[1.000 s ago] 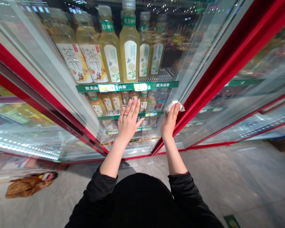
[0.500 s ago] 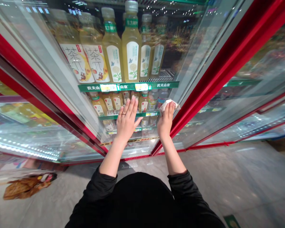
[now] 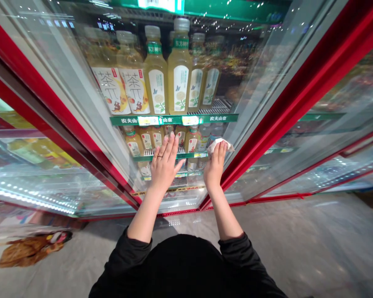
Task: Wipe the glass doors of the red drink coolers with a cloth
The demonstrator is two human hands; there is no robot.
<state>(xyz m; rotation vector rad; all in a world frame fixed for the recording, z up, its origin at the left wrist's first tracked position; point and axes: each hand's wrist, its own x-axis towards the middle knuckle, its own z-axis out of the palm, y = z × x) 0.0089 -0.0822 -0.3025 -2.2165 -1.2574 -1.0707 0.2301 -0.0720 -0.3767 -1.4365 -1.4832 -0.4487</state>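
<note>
In front of me stands a tall drinks cooler with a glass door (image 3: 251, 54). My left hand (image 3: 164, 165) lies flat against the glass, fingers stretched and thumb apart, a ring on one finger. Under the fingers of my right hand (image 3: 215, 167) is a crumpled white tissue or cloth (image 3: 219, 145), pressed to the glass near the door's right side. Behind the pane, bottles of yellowish tea (image 3: 180, 78) stand on a shelf with a green edge strip (image 3: 174, 120). Smaller bottles (image 3: 133, 142) stand on the shelf below, partly hidden by my hands.
Red door frames (image 3: 276, 95) run along both sides of the glass. More cooler doors continue left and right. On the grey floor (image 3: 298, 248) at lower left lies a brown object (image 3: 31, 250), blurred.
My view has tilted up slightly, so the shelves sit lower and more of the upper shelf strip shows. Both hands stay on the glass; the right one with the white tissue or cloth has shifted a little left.
</note>
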